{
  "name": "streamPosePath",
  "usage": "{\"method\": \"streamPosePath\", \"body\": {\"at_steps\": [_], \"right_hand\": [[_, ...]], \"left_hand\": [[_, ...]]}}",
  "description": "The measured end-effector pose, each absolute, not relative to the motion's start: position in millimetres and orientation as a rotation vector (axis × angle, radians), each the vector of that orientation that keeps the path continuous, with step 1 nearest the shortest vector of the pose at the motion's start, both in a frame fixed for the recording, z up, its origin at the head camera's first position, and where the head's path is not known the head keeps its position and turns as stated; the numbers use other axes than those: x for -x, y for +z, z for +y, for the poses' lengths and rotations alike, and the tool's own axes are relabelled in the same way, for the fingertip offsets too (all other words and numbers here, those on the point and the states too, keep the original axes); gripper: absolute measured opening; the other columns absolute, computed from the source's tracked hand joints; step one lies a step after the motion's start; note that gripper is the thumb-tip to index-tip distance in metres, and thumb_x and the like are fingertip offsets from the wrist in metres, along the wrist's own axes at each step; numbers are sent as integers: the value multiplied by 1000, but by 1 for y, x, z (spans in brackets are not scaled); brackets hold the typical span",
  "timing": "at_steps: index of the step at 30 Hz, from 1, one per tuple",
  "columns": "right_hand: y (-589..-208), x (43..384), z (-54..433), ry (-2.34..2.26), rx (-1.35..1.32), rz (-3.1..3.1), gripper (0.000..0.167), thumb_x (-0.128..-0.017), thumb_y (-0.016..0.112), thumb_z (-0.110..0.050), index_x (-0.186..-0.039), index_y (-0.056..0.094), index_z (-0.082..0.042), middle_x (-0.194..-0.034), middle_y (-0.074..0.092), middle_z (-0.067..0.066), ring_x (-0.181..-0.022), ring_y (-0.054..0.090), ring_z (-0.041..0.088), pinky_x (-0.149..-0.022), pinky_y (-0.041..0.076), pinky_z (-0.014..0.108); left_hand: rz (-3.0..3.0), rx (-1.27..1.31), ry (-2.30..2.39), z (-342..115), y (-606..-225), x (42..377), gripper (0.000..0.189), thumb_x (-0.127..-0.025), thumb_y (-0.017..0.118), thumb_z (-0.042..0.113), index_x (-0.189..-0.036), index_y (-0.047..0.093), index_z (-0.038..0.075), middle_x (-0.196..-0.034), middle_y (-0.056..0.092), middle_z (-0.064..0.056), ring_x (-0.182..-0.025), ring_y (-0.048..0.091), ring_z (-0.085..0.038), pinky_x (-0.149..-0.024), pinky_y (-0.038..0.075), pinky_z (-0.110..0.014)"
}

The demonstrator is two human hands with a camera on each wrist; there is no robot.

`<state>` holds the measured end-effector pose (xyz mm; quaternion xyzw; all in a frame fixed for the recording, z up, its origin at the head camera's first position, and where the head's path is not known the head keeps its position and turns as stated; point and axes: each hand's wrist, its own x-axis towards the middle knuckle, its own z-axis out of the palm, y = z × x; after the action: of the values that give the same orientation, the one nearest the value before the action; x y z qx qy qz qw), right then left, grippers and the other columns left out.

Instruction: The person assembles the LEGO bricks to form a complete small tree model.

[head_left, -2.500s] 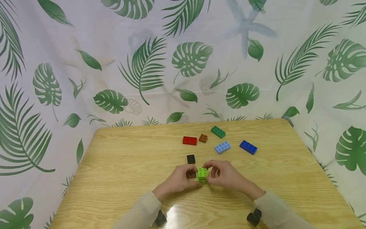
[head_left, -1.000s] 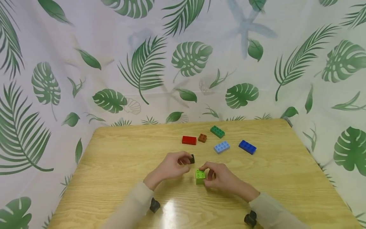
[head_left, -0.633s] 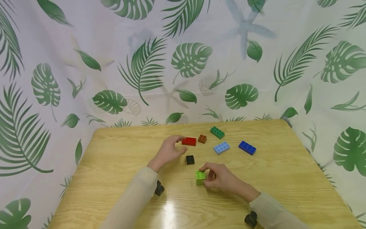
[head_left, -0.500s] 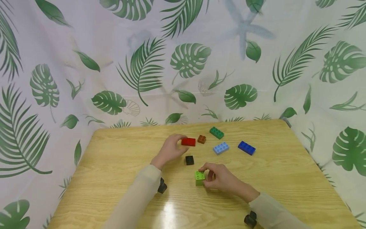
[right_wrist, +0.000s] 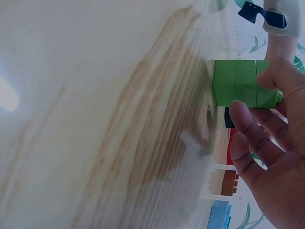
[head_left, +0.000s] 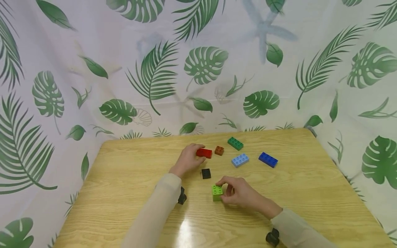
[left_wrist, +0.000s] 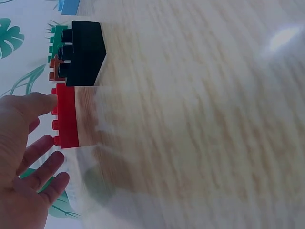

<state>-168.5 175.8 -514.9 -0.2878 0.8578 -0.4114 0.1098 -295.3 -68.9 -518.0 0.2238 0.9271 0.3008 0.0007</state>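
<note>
In the head view my left hand (head_left: 187, 159) has its thumb and index finger around the left end of a red brick (head_left: 206, 153). The left wrist view shows the thumb against the studded side of that red brick (left_wrist: 66, 117), the other fingers loosely bent. My right hand (head_left: 243, 193) pinches a stack of lime green bricks (head_left: 217, 192) standing on the table; in the right wrist view the green stack (right_wrist: 236, 83) is three layers tall. Between the hands lies a small black brick (head_left: 206, 173), which looms large in the left wrist view.
Behind the hands on the wooden table (head_left: 133, 186) lie a small brown brick (head_left: 219, 150), a dark green brick (head_left: 235, 143), a light blue brick (head_left: 240, 160) and a dark blue brick (head_left: 268, 159). A leaf-patterned cloth (head_left: 173, 120) hangs behind the table.
My left hand left the green stack, passed over the black brick and closed in on the red brick, which has turned slightly. The green layers are now lined up, the right hand still at them.
</note>
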Motion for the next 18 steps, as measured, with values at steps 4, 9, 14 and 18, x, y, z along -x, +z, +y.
{"method": "streamPosePath", "body": {"at_steps": [4,9,14,18], "right_hand": [[-515,169,177,-1210,847,2518,34,-91,78,-9,-124,69,-13,-92,71,1,-74,60,4,-66,53,23],[-516,169,178,-1236,860,2495,34,-92,77,-10,-125,70,-13,-94,72,1,-75,60,3,-66,53,23],[-516,169,179,-1247,850,2482,34,-92,77,-11,-125,70,-13,-92,71,2,-74,59,3,-65,52,22],[-516,169,179,-1239,824,2480,34,-92,77,-12,-125,69,-14,-93,71,2,-75,59,4,-65,52,22]], "left_hand": [[2912,-679,846,-65,-517,300,52,-99,75,19,-147,61,6,-137,62,-18,-122,61,-33,-105,53,-45],[2935,-659,716,-60,-515,305,47,-98,76,17,-142,66,4,-124,61,-15,-110,56,-28,-98,51,-42],[2980,-660,607,-58,-517,308,39,-98,78,21,-134,72,8,-121,60,-12,-110,53,-27,-99,47,-42],[3020,-657,575,-58,-519,309,37,-97,79,27,-130,75,12,-121,62,-11,-112,53,-28,-101,46,-43]]}}
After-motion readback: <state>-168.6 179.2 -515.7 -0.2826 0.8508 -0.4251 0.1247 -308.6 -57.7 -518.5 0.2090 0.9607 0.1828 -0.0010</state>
